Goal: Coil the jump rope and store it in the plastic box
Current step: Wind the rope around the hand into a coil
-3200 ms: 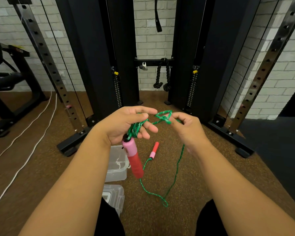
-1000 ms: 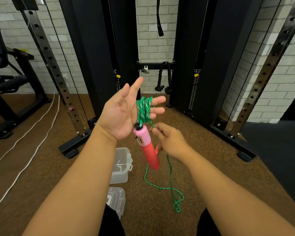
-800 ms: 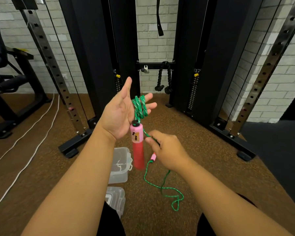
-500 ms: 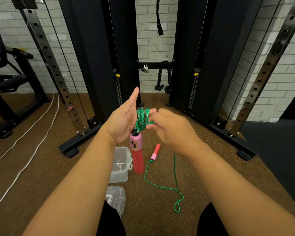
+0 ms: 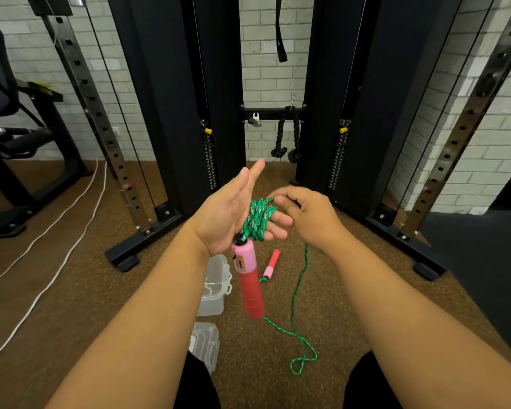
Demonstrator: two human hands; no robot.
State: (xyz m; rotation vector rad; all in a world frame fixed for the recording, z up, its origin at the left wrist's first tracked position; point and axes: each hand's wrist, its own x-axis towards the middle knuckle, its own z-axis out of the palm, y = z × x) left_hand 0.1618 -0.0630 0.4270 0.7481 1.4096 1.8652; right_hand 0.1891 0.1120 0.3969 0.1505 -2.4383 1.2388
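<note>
Since a half-second ago, right hand (image 5: pixel 310 215) is pinching rope (image 5: pixel 258 218) over spread left hand (image 5: pixel 233 215); keeping wraps snug.

Green jump rope (image 5: pixel 258 218) partly coiled around left hand's fingers (image 5: pixel 278 221); pink-red handle (image 5: pixel 247 278) hangs below palm, second handle (image 5: pixel 271 264) lies on floor, loose tail loops on floor. Clear plastic box (image 5: pixel 216 286) open on floor, lid (image 5: pixel 205 343) nearer the person.
</note>
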